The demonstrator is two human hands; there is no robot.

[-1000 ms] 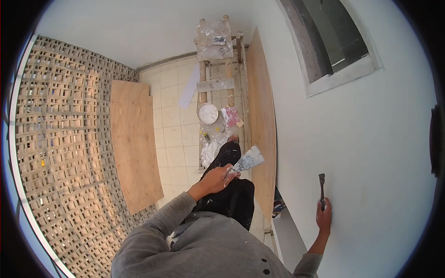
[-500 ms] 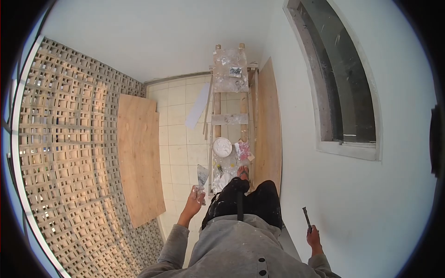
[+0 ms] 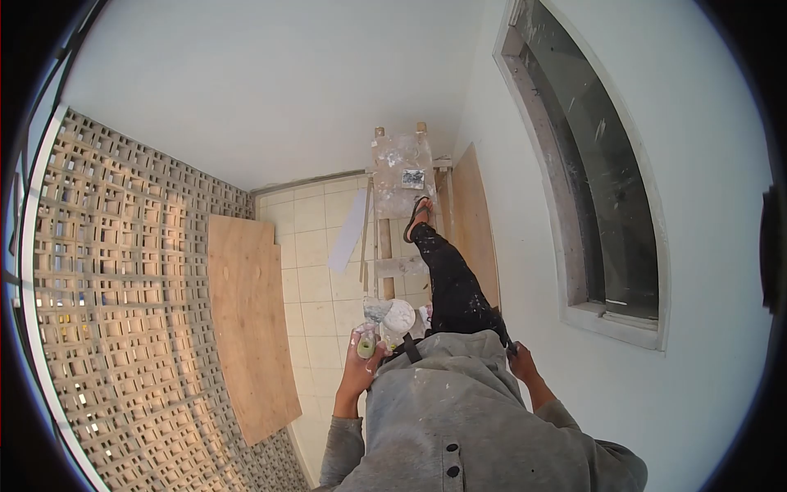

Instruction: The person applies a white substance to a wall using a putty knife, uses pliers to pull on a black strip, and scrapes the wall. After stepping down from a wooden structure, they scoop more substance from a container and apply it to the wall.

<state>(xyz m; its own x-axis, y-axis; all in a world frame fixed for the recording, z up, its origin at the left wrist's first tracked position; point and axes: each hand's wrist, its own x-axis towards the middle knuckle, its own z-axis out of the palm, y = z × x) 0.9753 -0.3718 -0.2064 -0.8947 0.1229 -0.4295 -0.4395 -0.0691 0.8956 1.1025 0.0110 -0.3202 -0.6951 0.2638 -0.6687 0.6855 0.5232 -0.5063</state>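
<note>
My left hand (image 3: 363, 365) is closed around a putty knife (image 3: 377, 309), its wide blade smeared with white and pointing away from me. The blade is beside a round white bucket (image 3: 399, 316) and overlaps its edge in view. My right hand (image 3: 521, 362) is closed at my right hip, by the black trousers. A narrow dark tool (image 3: 501, 325) sticks out of it; against the dark cloth its tip is hard to make out. My sandalled foot (image 3: 419, 217) is stretched forward onto the splattered far board (image 3: 400, 152) of a wooden scaffold.
On the far board lies a small stained plate (image 3: 412, 179). A crossboard (image 3: 398, 266) spans the scaffold poles above the tiled floor (image 3: 316, 283). Plywood (image 3: 246, 320) leans on the lattice wall (image 3: 139, 271) at left. A recessed window (image 3: 590, 164) is in the right wall.
One foot has stepped forward onto the far board. My right hand has drawn in from the right wall to my hip with its tool. My left hand moved slightly right, nearer the bucket.
</note>
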